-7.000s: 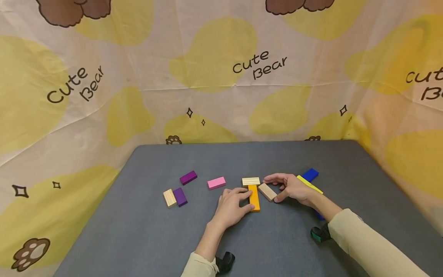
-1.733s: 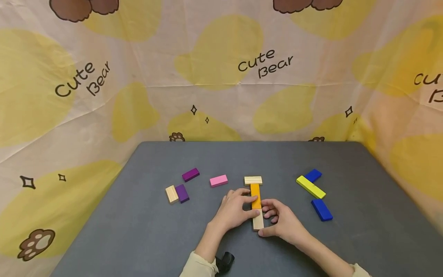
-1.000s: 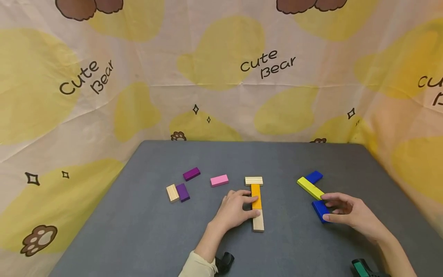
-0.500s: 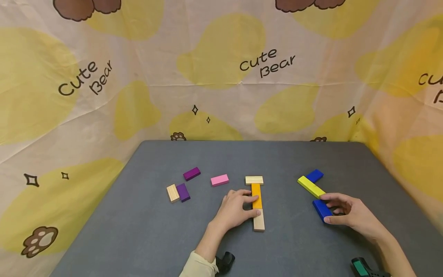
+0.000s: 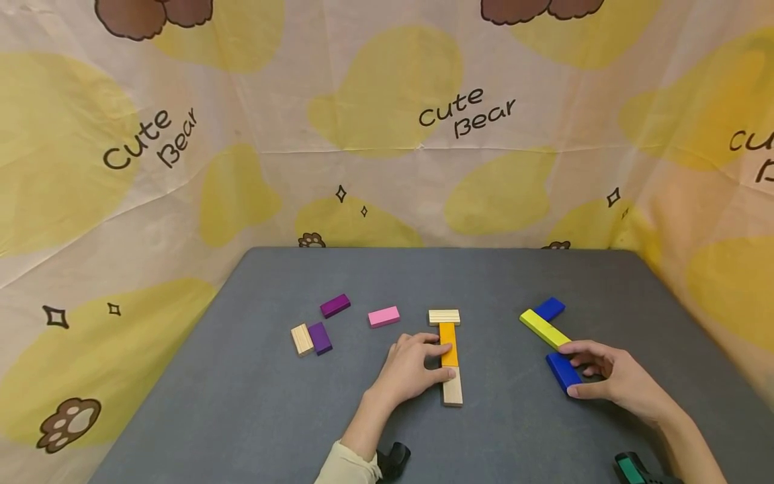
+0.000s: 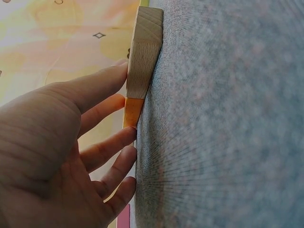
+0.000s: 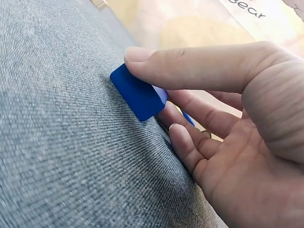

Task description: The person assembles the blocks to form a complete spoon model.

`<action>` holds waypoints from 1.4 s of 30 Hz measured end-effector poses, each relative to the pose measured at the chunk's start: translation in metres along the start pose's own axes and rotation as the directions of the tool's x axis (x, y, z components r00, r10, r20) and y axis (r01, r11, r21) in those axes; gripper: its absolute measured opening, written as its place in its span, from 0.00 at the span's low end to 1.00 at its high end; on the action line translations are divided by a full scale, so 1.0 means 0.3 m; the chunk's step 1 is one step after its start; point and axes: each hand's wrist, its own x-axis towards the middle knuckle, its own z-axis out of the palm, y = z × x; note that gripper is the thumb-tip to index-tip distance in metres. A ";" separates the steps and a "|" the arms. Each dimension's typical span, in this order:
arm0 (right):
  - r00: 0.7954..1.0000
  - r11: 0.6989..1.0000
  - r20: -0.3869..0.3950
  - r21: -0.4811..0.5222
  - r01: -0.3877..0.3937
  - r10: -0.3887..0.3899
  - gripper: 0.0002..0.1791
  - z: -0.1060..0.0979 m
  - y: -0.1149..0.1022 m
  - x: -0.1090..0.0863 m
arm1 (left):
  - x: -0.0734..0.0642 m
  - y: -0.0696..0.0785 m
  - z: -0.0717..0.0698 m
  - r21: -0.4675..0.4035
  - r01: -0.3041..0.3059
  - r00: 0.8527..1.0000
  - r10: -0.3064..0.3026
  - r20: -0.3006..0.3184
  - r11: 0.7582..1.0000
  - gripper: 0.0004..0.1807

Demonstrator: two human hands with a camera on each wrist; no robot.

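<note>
In the head view my left hand [image 5: 408,368] rests at a row of flat blocks, its index finger on the orange block [image 5: 448,335] and its thumb on the plain wooden block [image 5: 451,391] nearer me. These two lie end to end, and a striped wooden block [image 5: 444,316] lies crosswise at the far end. In the left wrist view the thumb touches the wooden block [image 6: 143,64]. My right hand [image 5: 623,380] pinches a dark blue block [image 5: 562,372] between thumb and fingers. The right wrist view shows the thumb over this blue block [image 7: 135,92] with fingers behind.
A yellow block [image 5: 543,328] leans against another blue block [image 5: 551,308] beyond the right hand. To the left lie a pink block [image 5: 383,316], a magenta block [image 5: 335,306], a purple block [image 5: 320,338] and a wooden block [image 5: 302,339] on the grey table [image 5: 242,403].
The wooden block has been turned and set in line below the orange one. My right hand then left it and moved right to the blue block. The left hand has stayed at the row.
</note>
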 end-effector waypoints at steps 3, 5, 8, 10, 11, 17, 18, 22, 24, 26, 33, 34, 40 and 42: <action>1.000 1.000 0.011 -0.017 0.019 -0.019 0.36 -0.002 0.000 0.000 | 0.000 0.001 -0.001 -0.004 0.000 1.000 0.000 -0.001 1.000 0.27; 0.999 0.999 0.020 -0.032 0.039 -0.039 0.37 -0.003 0.001 0.000 | -0.001 0.002 -0.002 -0.004 -0.001 1.000 0.001 -0.004 1.000 0.27; 0.997 0.996 0.029 -0.059 0.072 -0.070 0.37 -0.003 0.002 0.000 | -0.003 0.004 -0.003 -0.003 -0.001 1.000 0.001 -0.008 1.000 0.27; 0.996 0.994 0.029 -0.072 0.082 -0.080 0.37 -0.002 0.003 -0.002 | -0.004 0.004 -0.002 -0.002 0.001 1.000 -0.001 -0.009 1.000 0.27; 0.996 0.993 0.028 -0.079 0.085 -0.083 0.37 -0.001 0.003 -0.003 | -0.006 0.005 -0.002 -0.002 0.001 1.000 -0.001 -0.009 1.000 0.27; 0.996 0.990 0.025 -0.102 0.092 -0.090 0.38 0.007 0.006 -0.011 | -0.009 0.004 0.001 -0.004 0.002 1.000 -0.002 -0.002 1.000 0.27; 0.995 0.989 0.024 -0.109 0.096 -0.094 0.38 0.008 0.006 -0.011 | -0.009 0.004 0.002 -0.004 0.003 1.000 -0.003 -0.001 1.000 0.27; 0.994 0.984 0.029 -0.146 0.105 -0.102 0.38 0.009 0.002 -0.006 | -0.007 0.002 0.002 -0.006 0.004 1.000 -0.004 0.000 1.000 0.27; 0.994 0.979 0.032 -0.170 0.109 -0.105 0.38 0.008 0.000 -0.003 | -0.006 0.002 0.001 -0.008 0.003 1.000 -0.003 -0.001 1.000 0.27; 0.994 0.977 0.030 -0.181 0.112 -0.108 0.38 0.008 -0.001 -0.001 | -0.006 0.002 0.001 -0.009 0.002 1.000 -0.002 -0.004 1.000 0.27; 0.991 0.972 0.006 -0.194 0.134 -0.135 0.37 0.017 0.000 -0.001 | -0.009 0.003 -0.002 -0.006 -0.008 1.000 0.008 -0.009 1.000 0.27; 0.991 0.973 0.004 -0.193 0.130 -0.132 0.37 0.017 0.000 -0.001 | -0.010 0.003 -0.003 -0.006 -0.008 1.000 0.008 -0.009 1.000 0.27; 0.997 0.980 -0.004 -0.181 0.080 -0.082 0.38 0.020 -0.009 0.000 | -0.010 0.004 -0.002 -0.005 -0.020 1.000 0.020 -0.020 1.000 0.26; 0.998 0.983 -0.013 -0.175 0.057 -0.060 0.38 0.022 -0.018 -0.002 | -0.008 0.005 -0.002 -0.001 -0.026 0.999 0.026 -0.031 1.000 0.26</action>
